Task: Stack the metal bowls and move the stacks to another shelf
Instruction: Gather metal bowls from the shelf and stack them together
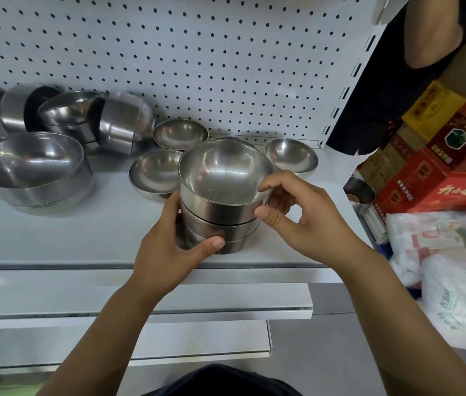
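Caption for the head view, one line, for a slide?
Left hand and right hand hold a bowl stack on the shelf; loose bowls behind.

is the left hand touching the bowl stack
Touching. The head view shows the left hand wrapped round the bowl stack, with the thumb pressed against its lower side.

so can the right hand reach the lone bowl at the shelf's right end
Probably yes: the lone bowl sits just beyond the right hand, nothing between, but that hand pinches the stack's top bowl.
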Motion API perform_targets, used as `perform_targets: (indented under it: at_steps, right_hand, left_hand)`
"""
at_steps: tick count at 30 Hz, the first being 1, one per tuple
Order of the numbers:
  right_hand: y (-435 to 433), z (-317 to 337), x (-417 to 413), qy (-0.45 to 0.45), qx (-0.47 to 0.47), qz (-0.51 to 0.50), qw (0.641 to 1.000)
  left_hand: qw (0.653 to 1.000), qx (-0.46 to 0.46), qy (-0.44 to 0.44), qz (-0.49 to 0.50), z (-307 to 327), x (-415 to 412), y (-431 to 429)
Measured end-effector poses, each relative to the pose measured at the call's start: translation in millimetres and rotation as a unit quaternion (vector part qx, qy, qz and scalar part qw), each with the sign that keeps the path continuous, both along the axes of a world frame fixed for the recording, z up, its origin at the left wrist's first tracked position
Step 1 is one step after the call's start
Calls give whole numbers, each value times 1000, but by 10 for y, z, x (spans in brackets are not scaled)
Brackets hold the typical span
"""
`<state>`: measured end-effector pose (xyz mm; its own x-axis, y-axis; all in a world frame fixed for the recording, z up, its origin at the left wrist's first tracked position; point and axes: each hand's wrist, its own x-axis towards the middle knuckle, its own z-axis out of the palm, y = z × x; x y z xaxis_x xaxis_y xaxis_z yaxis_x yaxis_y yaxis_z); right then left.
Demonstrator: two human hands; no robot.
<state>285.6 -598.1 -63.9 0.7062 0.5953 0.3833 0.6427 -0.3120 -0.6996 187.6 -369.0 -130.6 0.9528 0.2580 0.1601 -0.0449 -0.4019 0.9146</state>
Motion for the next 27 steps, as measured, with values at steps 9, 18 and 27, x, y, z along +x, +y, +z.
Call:
perform_targets:
  at_steps: [9,18,27]
  right_hand:
    - [-42,-22,-131,42,24,-39,998]
    - [123,-176,-359,171,103,-95,975]
    - [209,-354,-470,232,86,-113,962]
  left_hand:
    - [999,-11,-42,-13,3,-55,-45]
    - [991,-25,-132,-22,389,2,34]
    - [986,-45,-134,-93,517,93,196]
